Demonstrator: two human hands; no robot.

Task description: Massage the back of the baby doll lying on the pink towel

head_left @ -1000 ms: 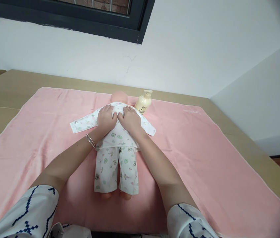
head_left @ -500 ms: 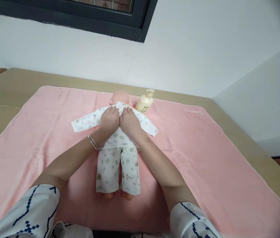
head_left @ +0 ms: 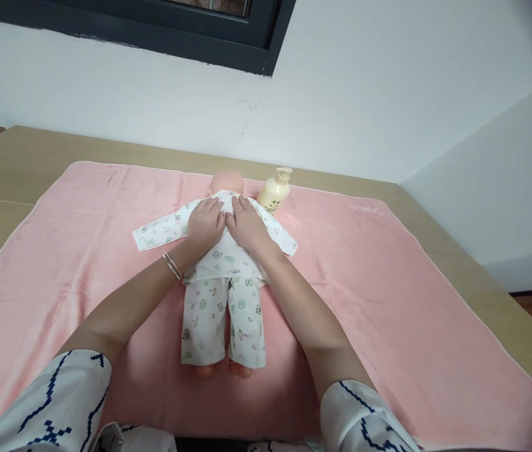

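A baby doll (head_left: 224, 289) in white printed pyjamas lies stretched out on a pink towel (head_left: 379, 295), head away from me. My left hand (head_left: 204, 223), with a bracelet at the wrist, lies flat on the doll's upper body, fingers stretched out. My right hand (head_left: 246, 225) lies flat beside it, fingers extended toward the collar, thumbs nearly touching. Neither hand holds anything. The doll's head (head_left: 228, 181) shows just past my fingertips. Its arms in sleeves spread out to both sides.
A cream pump bottle (head_left: 274, 191) stands on the towel just right of the doll's head. The towel covers a wooden table (head_left: 21, 157) that meets a white wall. The table's right edge runs diagonally near a lower white wall.
Both hands have slid slightly on the doll's chest and flattened, fingers now straighter toward the collar. The doll and bottle stay where they were.
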